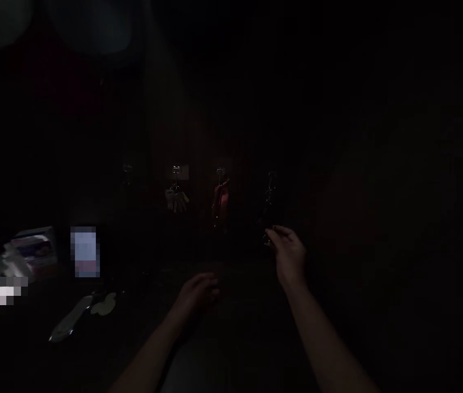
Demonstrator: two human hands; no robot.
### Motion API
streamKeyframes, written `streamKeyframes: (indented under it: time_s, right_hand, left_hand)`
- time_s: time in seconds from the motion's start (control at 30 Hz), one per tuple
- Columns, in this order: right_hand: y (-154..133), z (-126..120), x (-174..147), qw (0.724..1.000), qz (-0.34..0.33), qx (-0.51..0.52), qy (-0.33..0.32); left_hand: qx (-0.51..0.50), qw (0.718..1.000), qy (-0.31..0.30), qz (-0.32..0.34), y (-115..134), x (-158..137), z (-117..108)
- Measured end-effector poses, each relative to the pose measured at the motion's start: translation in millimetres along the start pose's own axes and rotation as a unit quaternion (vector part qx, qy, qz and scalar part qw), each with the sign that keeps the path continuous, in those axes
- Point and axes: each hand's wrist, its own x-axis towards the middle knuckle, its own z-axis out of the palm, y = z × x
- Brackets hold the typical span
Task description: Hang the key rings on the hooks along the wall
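My right hand (290, 255) pinched a small shiny piece (266, 240) below the rightmost hook (272, 174). My left hand (196, 291) curled, its grip unclear. Print on the box (38, 250) was too blurred to read.

Four hooks (176, 170) line the far side. Keys (178, 200) hang from the second from left, a pouch (221, 203) from the third. Below the fourth is my right hand (290, 255), an item (267, 240) at its fingertips; my left hand (197, 291) is nearer, leftward. A box (45, 252) sits left.
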Motion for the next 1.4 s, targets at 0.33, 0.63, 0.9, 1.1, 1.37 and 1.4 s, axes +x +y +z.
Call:
streamKeyframes:
  time_s: [0.33,0.63,0.9,1.1,1.37,1.4]
  right_hand:
    - [-41,33,55,0.975,-0.204,-0.071,0.043]
    - [-46,50,71,0.966,-0.205,-0.147,0.051]
    - [-30,47,65,0.967,-0.180,-0.173,0.057]
    - [-6,38,53,0.972,-0.173,-0.151,0.046]
    - [21,17,24,0.975,-0.139,-0.167,0.048]
    - [26,13,20,0.976,-0.136,-0.165,0.044]
  left_hand:
    - [0.180,0.975,0.006,0.128,-7,-1,2]
    - [0.173,0.979,-0.002,0.109,-6,1,2]
    - [0.182,0.977,-0.007,0.110,-10,8,-3]
    - [0.182,0.978,-0.010,0.101,-6,3,0]
    - [0.179,0.978,-0.003,0.105,-3,0,2]
    - [0.180,0.978,-0.004,0.106,-3,-1,2]
